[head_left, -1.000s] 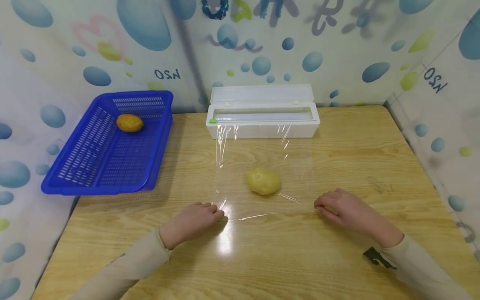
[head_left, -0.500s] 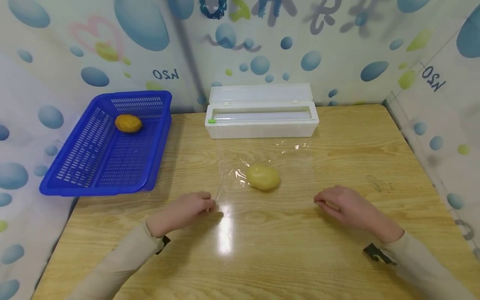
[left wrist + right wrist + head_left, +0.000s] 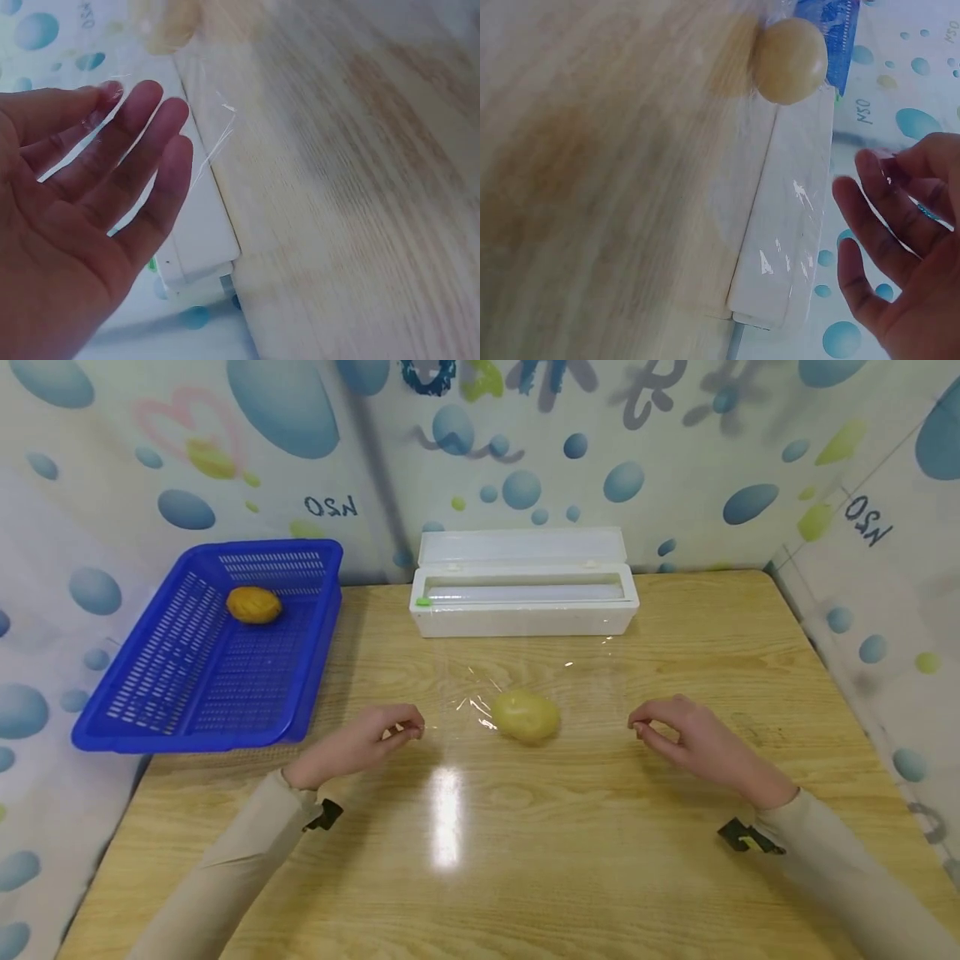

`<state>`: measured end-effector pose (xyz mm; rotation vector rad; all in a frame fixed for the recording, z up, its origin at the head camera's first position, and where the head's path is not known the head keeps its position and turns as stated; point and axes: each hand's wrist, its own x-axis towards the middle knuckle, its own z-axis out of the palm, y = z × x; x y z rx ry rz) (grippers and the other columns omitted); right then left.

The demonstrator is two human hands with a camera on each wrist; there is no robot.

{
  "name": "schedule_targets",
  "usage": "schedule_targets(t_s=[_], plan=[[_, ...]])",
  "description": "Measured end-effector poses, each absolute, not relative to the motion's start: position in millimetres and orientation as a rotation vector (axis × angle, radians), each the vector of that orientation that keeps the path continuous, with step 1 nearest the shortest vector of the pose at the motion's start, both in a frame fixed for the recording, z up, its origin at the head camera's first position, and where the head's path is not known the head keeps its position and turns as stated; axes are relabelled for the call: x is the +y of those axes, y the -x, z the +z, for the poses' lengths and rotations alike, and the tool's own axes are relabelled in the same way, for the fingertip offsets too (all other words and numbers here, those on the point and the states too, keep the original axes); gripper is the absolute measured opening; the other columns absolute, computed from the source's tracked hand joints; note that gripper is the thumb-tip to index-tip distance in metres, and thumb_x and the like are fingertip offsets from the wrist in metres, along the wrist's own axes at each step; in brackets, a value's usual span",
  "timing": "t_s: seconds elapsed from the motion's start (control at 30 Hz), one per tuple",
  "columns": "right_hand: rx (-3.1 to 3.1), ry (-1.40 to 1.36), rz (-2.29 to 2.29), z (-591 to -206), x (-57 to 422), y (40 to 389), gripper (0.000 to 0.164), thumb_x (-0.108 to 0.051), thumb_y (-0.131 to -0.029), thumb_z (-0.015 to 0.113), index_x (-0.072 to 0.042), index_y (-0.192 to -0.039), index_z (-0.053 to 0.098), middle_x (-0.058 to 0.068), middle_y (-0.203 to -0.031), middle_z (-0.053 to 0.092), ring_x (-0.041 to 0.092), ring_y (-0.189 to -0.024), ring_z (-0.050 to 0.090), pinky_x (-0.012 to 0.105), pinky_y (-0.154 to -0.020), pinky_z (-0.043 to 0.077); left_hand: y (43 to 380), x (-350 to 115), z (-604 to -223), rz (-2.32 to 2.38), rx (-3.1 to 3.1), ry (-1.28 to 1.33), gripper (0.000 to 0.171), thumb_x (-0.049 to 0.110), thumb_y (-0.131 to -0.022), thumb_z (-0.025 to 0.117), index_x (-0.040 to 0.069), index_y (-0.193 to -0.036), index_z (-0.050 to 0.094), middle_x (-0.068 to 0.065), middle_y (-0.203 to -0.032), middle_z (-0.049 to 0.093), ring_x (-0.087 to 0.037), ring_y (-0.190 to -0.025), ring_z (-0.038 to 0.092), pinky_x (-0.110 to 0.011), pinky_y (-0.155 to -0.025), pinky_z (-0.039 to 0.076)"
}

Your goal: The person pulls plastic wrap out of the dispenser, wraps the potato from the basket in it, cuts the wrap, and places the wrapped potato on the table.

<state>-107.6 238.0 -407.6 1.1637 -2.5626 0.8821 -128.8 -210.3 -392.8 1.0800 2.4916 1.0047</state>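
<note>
Left fingers [image 3: 397, 713], right fingers [image 3: 660, 710] pinch clear film [image 3: 474, 703] | potato [image 3: 527, 716] between them | wall lettering [image 3: 863, 112] resembles "NSO"

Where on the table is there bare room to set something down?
The near part of the tabletop is bare between the left sleeve and right sleeve. Another open patch lies right of the white box, beyond the right hand. The middle is crowded: clear film and a potato lie between the white box, left hand and right hand.
</note>
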Motion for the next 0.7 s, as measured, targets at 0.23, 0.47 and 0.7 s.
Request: schedule_targets(t_s=[0.23, 0.47, 0.7], plan=[[-2.564, -1.038, 1.069, -403, 231, 127, 0.014, 0.007, -0.088, 0.064, -0.006, -0.093, 0.066, 0.0, -0.083, 0.066, 0.007, -0.072, 0.058, 0.022, -0.058, 0.044, 143, -210, -398, 1.171, 2.451, -0.944, 0.012, -0.005, -0.097, 0.049, -0.002, -0.097, 0.061, -0.013, -0.09, 0.066, -0.029, -0.085, 0.064, -0.036, -0.076, 0.054], [-2.722, -0.923, 1.161, -405, 229, 145, 0.009, 0.002, -0.093, 0.059, -0.004, -0.092, 0.065, 0.004, -0.08, 0.065, 0.01, -0.071, 0.057, 0.026, -0.052, 0.042, 158, -207, -407, 1.108, 2.542, -0.95, 0.011, -0.002, -0.098, 0.05, -0.003, -0.094, 0.06, -0.003, -0.077, 0.062, -0.026, -0.073, 0.061, -0.031, -0.064, 0.049], [-2.847, -0.928, 1.146, -420, 234, 162, 0.008, -0.001, -0.095, 0.058, -0.002, -0.095, 0.066, 0.002, -0.079, 0.065, 0.016, -0.073, 0.06, 0.027, -0.062, 0.048, 172, -203, -415, 0.917, 2.611, -0.975, 0.011, -0.007, -0.093, 0.053, 0.0, -0.095, 0.062, 0.002, -0.071, 0.057, -0.01, -0.063, 0.05, -0.029, -0.059, 0.045]])
